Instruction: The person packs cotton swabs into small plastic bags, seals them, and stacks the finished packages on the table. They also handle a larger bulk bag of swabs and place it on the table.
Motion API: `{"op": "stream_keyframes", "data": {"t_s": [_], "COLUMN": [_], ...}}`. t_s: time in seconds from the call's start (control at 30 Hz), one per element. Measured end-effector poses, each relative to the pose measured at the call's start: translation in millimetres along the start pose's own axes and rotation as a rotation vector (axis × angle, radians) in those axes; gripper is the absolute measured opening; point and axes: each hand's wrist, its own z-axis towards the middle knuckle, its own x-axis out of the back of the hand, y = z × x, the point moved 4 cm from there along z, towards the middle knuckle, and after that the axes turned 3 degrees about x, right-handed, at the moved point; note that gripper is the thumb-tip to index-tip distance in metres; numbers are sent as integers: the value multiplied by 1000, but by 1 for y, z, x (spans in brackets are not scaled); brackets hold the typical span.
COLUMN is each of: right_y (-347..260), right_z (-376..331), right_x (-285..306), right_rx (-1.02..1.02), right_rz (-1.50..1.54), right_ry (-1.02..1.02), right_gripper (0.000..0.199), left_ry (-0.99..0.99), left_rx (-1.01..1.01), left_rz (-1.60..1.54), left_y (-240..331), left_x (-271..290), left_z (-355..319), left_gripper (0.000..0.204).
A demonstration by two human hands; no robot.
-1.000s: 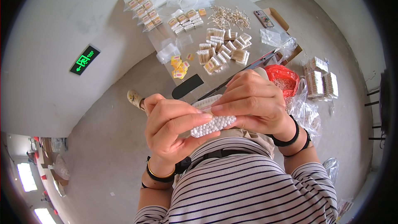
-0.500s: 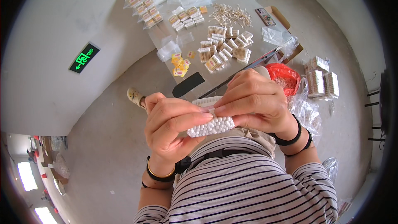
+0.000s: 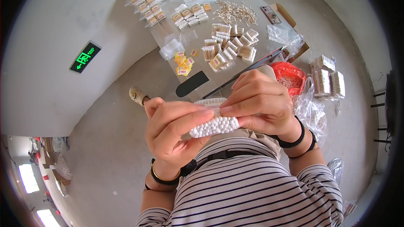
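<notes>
A pack of cotton swabs (image 3: 214,127) is held in front of my belly, its white tips facing me. My left hand (image 3: 172,128) is closed around its left end, with thumb below and fingertips on top. My right hand (image 3: 263,107) grips the other end the same way. Both sets of fingertips nearly meet over the middle, pinching at what looks like a clear wrapper. The far row of white tips shows just beyond my fingers; most of the sticks are hidden by them.
On the grey table (image 3: 168,33) lie bundled swab packs (image 3: 229,46), loose swabs (image 3: 235,12), yellow cards (image 3: 183,64), clear bags (image 3: 170,49), boxed packs (image 3: 189,15) and a phone (image 3: 270,15). A red bag (image 3: 290,77) and stacked swab packs (image 3: 326,80) stand to the right.
My hands stay closed on the pack in nearly the same place. The fingertips have shifted very slightly; nothing has been let go.
</notes>
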Motion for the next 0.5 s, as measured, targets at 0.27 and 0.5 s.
{"op": "stream_keyframes", "data": {"t_s": [0.27,0.5], "right_y": [3,10], "right_z": [1,-2], "right_x": [2,1], "right_rx": [-33,-27], "right_rz": [33,60], "right_ry": [-17,-7], "right_gripper": [26,24], "left_ry": [-8,-106], "left_rx": [-69,-162], "left_rz": [-67,59], "left_y": [1,7], "left_x": [-3,4], "left_z": [1,7], "left_gripper": [39,39]}}
